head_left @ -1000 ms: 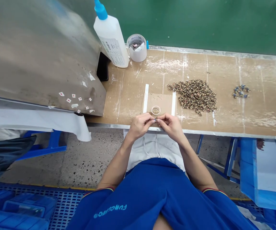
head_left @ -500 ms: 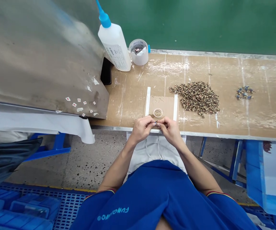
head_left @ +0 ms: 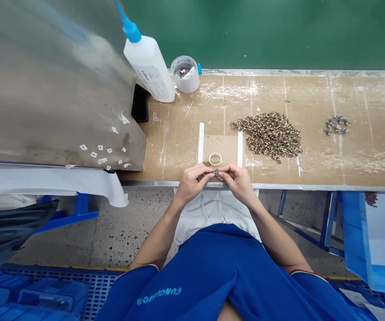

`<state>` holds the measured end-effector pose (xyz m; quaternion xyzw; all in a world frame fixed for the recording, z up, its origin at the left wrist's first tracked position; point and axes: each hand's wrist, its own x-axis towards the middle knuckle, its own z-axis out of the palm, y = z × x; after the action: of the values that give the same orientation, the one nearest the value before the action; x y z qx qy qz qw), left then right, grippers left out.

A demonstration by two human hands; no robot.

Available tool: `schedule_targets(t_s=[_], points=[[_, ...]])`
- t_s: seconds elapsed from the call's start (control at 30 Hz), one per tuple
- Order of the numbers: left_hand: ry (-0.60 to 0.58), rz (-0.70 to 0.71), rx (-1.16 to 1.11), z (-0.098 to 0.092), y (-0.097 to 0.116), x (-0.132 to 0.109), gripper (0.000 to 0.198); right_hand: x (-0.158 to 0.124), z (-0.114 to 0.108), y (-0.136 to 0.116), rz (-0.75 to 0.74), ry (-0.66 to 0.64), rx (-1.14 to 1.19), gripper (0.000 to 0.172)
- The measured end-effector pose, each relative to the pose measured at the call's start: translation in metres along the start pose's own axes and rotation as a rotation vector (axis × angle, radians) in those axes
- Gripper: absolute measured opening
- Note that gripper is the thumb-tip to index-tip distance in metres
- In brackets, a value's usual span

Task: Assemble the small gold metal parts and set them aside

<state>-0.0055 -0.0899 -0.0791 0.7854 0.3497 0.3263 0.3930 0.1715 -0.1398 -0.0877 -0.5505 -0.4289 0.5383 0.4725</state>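
1. The left hand [head_left: 195, 183] and the right hand [head_left: 236, 182] are both closed, and their fingertips meet to pinch a tiny part [head_left: 215, 171] between them. The part shows some blue and metal but is too small to identify further.
2. The tiny part sits just in front of the small clear dish [head_left: 215, 159], the landmark for everything else here, and the hands are directly in front of that dish.
3. Inside the dish lies a thin, curled golden piece [head_left: 215, 159].
4. The dish rests on a cardboard patch [head_left: 221, 147] set between two upright white strips [head_left: 201, 142], one on either side of the dish, on the cardboard-covered desk [head_left: 313, 165].
5. To the right of the dish, a large heap of small gold-and-dark pieces [head_left: 268, 136] lies near it. Farther right and well apart from the dish is a small cluster of blue-and-metal pieces [head_left: 335, 125].
6. Beyond the dish and to the left stand a plastic bottle with a blue nozzle [head_left: 148, 64] and a clear round container holding scraps [head_left: 185, 73].
7. Farther left of the dish, a steel panel [head_left: 55, 89] carries scattered small paper labels [head_left: 102, 154].
8. Nearer the viewer than the dish, a white cloth [head_left: 214, 218] covers the person's lap, below a blue shirt [head_left: 212, 272].
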Motion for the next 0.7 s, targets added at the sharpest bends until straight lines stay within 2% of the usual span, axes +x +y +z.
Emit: schedule_targets(t_s=[0.27,0.47,0.7], points=[[0.005,0.088,0.053,0.002,-0.004,0.001,0.024,0.001,-0.005,-0.001,-0.073,-0.052,-0.106,0.026],[-0.1,0.092,0.056,0.001,-0.006,-0.001,0.029,0.001,-0.011,-0.009,-0.113,-0.199,-0.231,0.02],[-0.104,0.07,0.076,0.001,-0.006,-0.002,0.031,-0.002,-0.003,-0.006,-0.121,-0.097,-0.284,0.024]])
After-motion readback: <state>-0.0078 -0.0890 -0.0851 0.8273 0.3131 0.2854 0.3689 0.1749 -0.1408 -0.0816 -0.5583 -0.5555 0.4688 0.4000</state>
